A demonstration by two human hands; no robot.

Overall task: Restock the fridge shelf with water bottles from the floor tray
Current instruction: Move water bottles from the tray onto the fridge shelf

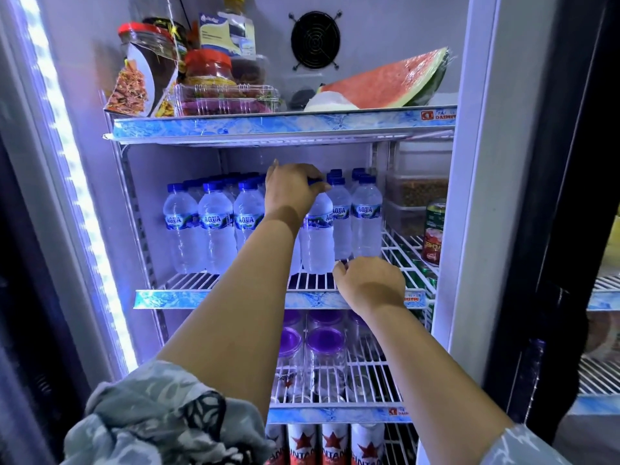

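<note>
The fridge's middle wire shelf (188, 280) holds several clear water bottles (214, 229) with blue caps and AQUA labels, in rows from left to right. My left hand (292, 193) reaches in and grips the blue cap of one front bottle (317, 245), which stands upright on the wire in the gap between the left group and the right group (365, 223). My right hand (369, 283) hovers over the shelf's front edge just right of that bottle's base, fingers loosely bent, holding nothing. The floor tray is out of view.
The top shelf (268, 125) carries jars, a plastic box and a wrapped watermelon slice (385, 82). A can (434, 229) and food boxes (416, 193) stand at the middle shelf's right. Purple-lidded cups (325, 344) and red-star cans (333, 444) fill the shelves below.
</note>
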